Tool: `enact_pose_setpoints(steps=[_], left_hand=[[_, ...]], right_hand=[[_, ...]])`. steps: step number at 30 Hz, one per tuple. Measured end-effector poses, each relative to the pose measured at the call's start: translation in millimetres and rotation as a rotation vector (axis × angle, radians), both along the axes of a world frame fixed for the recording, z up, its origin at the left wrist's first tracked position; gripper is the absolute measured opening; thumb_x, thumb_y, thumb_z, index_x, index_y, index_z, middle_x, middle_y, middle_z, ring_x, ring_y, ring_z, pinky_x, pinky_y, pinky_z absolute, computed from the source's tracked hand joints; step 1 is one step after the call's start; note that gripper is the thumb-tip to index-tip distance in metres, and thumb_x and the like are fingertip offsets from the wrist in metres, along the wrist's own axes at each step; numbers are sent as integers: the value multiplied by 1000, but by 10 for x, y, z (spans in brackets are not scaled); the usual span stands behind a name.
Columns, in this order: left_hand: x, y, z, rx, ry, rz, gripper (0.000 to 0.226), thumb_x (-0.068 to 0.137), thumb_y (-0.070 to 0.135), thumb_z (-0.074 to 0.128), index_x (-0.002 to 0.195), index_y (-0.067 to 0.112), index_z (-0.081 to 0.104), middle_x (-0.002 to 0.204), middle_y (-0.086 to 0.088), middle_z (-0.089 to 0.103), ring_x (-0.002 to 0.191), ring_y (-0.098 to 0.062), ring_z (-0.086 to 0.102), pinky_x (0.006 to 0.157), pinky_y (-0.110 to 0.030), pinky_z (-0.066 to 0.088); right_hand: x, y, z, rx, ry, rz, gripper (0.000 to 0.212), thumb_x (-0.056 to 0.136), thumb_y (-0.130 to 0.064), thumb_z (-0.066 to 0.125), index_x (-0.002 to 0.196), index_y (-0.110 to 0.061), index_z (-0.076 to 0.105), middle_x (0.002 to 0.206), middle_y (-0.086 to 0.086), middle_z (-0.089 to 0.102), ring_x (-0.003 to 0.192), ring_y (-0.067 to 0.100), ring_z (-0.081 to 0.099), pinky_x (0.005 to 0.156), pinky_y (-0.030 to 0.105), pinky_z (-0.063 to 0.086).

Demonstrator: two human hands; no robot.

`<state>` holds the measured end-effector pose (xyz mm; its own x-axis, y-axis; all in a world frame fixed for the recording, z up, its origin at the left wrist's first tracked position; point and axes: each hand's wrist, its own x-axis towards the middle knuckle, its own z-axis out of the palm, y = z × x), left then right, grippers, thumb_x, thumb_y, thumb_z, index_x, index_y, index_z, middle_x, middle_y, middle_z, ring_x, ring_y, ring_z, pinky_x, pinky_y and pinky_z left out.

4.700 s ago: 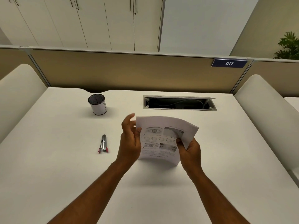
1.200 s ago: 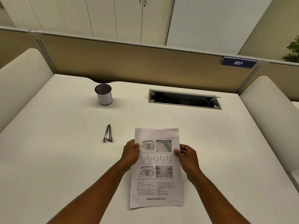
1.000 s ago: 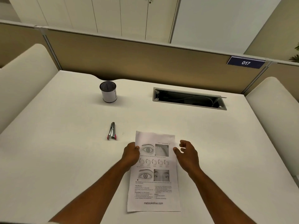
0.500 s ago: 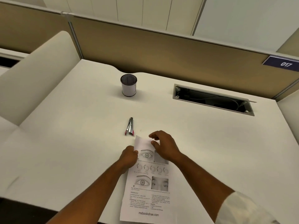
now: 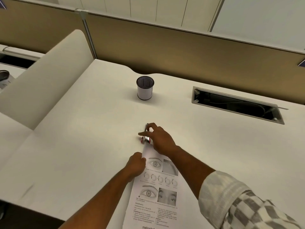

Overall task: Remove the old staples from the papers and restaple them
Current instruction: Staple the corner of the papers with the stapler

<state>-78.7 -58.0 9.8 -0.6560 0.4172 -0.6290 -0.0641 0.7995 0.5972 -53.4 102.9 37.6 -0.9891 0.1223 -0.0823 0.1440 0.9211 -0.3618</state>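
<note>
Right hand (image 5: pixel 160 140) has left the papers (image 5: pixel 157 184) and now reaches the stapler (image 5: pixel 146 134) just beyond their top edge, fingers closing around it, not lifted. Left hand (image 5: pixel 135 166) still pinches the papers' left edge flat on bench (image 5: pixel 82 146). Pickup step starting.

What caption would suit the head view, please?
Right hand closes on stapler; left hand steadies papers.

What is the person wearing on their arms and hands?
The right arm's sleeve is checked grey and white, rolled back above the wrist. The left arm shows no sleeve. Both the left hand and right hand are bare: no gloves, rings or watch seen.
</note>
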Motion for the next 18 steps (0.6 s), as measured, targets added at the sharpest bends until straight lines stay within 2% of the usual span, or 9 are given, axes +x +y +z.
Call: enact_pose_setpoints(steps=[3,7,10,12,15,18], left_hand=[[-3,-8,-23,0,-7,-8,38,107,21,39,138,1,48,139,-18,56,123,-33,57,100,-38,47],[12,-17,-54,11,16,-17,33,107,20,39,130,1,53,132,-17,59,115,-31,60,90,-34,46],[21,-9,-40,25,33,-25,30,107,19,39,125,3,56,126,-16,63,109,-29,62,88,-35,49],[33,-4,-11,34,41,-38,30,107,19,38,126,3,57,126,-15,63,110,-29,63,88,-35,50],[52,18,40,42,73,-54,31,108,18,37,125,2,58,124,-16,65,110,-31,64,88,-37,52],[110,73,95,73,106,-67,29,107,15,37,117,2,61,115,-16,68,101,-30,67,75,-33,51]], right_hand=[[-52,22,-40,45,29,3,47,92,-8,66,127,-39,68,143,-2,49,103,28,55,73,36,50],[-21,88,-72,129,65,-51,36,90,-25,73,124,-36,69,128,-1,53,101,26,55,73,37,49],[71,188,-97,174,78,-142,33,90,-41,72,121,-32,71,128,1,54,108,26,54,77,37,47],[179,267,-128,205,70,-175,38,88,-48,73,119,-26,72,130,1,56,112,27,54,80,37,46],[370,397,-159,157,49,-233,36,91,-45,69,118,-21,71,122,-1,67,114,25,58,87,40,48],[580,488,-145,-73,73,-355,22,98,-25,64,118,-22,68,113,-9,75,110,16,65,94,37,50]])
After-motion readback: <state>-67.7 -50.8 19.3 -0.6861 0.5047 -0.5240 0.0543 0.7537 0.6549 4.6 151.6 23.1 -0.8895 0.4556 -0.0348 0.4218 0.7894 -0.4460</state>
